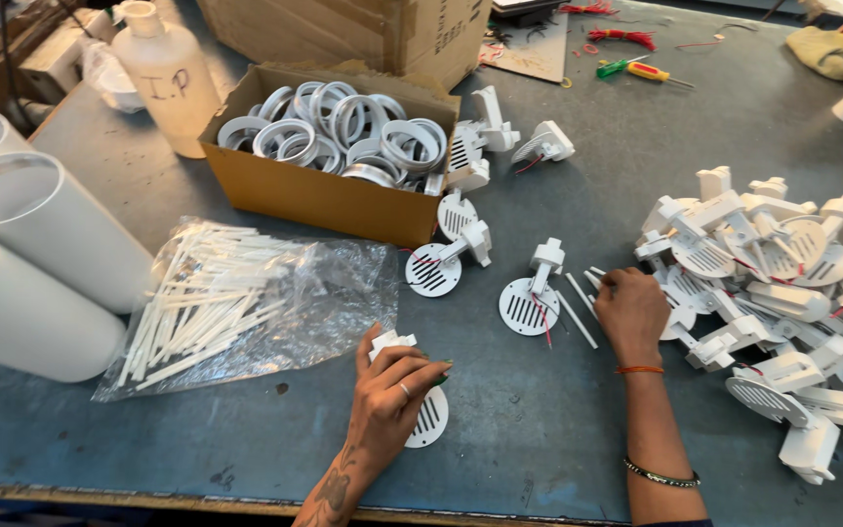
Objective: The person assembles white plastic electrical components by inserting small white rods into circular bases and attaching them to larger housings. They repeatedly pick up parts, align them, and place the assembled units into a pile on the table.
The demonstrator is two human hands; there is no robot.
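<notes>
My left hand (pixel 394 392) rests on the grey-blue table and grips a white plastic part with a round slotted disc (pixel 430 420) and a bracket on top. My right hand (pixel 631 312) lies knuckles up further right, its fingers closed over a few thin white plastic sticks (pixel 578 314) lying on the table. Just left of that hand stands another white slotted-disc part (pixel 529 303) with a red wire. A large heap of the same white parts (pixel 782 293) lies to the right of my right hand.
A clear bag of white sticks (pixel 236 303) lies at left, beside white tubes (pixel 31 244). A cardboard box of white rings (pixel 329 146) sits behind it, with loose disc parts (pixel 441 263) nearby. A white bottle (pixel 168 73) and screwdrivers (pixel 636 68) stand far back.
</notes>
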